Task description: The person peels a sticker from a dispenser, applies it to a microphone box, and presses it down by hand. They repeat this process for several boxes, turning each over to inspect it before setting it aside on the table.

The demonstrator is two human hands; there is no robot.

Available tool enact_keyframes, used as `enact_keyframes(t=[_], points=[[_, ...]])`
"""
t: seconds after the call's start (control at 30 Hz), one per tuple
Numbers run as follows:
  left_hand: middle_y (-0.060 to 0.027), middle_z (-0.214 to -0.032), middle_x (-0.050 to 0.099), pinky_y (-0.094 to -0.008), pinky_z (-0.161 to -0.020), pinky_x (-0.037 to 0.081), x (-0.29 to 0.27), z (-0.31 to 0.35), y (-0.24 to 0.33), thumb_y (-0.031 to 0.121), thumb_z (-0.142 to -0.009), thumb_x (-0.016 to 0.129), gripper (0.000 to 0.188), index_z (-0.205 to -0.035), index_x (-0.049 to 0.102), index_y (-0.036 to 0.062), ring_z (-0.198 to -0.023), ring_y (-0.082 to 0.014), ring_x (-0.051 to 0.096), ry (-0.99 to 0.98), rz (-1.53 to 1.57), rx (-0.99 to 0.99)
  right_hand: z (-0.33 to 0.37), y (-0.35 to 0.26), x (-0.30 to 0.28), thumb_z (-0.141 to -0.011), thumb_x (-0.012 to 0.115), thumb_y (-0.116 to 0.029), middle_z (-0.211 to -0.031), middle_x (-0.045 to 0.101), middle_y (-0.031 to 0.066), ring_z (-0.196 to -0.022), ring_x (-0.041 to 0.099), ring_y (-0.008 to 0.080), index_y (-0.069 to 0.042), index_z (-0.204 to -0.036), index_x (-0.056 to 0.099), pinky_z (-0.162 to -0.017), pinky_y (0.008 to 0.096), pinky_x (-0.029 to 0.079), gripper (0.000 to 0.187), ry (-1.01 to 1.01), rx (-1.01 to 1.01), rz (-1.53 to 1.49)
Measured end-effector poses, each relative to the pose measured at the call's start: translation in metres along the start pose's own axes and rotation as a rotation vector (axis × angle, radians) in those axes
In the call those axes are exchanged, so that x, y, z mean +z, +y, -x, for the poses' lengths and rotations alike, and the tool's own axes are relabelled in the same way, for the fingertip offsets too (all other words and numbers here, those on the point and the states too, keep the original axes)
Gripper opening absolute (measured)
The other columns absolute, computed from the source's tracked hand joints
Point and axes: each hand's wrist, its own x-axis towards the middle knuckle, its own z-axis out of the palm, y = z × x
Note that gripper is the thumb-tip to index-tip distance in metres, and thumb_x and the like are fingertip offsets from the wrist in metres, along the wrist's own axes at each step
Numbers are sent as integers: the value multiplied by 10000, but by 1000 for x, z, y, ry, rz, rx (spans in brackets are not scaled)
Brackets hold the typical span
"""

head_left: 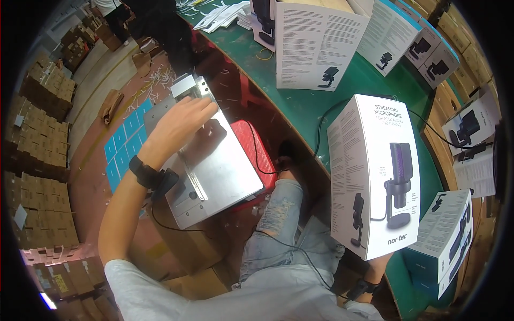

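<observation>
My left hand [184, 122] reaches over a flat silver metal machine [227, 174], close to its far end. Its fingers are bent and pressed together beside a small raised block [184, 85]; the fingertips point down, and whatever they pinch is hidden. A blue sheet [126, 140] with white-outlined rectangles lies along the machine's left side. On my right, a tall white microphone box [375, 176] stands tilted close to me, over the table edge. My right hand [379, 264] goes behind its lower end and holds it from there; the fingers are out of sight.
A green table [300, 115] carries several more microphone boxes [321, 48] and a stack of white papers [225, 16]. Under the machine is a red stool [251, 142]. Black cables run across my lap and the table. Stacked cartons [40, 144] line the left; white scraps litter the floor.
</observation>
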Motion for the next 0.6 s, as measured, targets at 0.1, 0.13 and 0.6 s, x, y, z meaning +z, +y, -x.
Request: enact_keyframes(t=[0.1, 0.13, 0.6], points=[[-99, -919, 566, -388, -838, 478, -1, -2, 0, -7, -838, 646, 211, -980, 505, 61, -895, -294, 622, -5, 36, 8, 2, -3, 1, -765, 918, -216, -1270, 680, 171, -1123, 655, 247, 53, -1342, 584, -1017, 419, 501, 719, 3, 0, 3], [-104, -914, 550, -389, -824, 473, -1, -3, 1, -4, -850, 632, 188, -966, 497, 56, -892, -299, 613, -7, 42, 14, 1, -4, 3, -765, 918, -216, -1270, 680, 170, -1122, 655, 247, 52, -1342, 584, -1017, 419, 502, 719, 4, 1, 3], [-103, -936, 570, -395, -837, 486, 1, -12, 4, 19, -865, 633, 175, -978, 505, 56, -921, -288, 638, -58, -27, 29, -1, -3, -1, -755, 926, -220, -1266, 683, 166, -1115, 655, 244, 47, -1344, 586, -1007, 417, 508, 731, 14, 10, 8]])
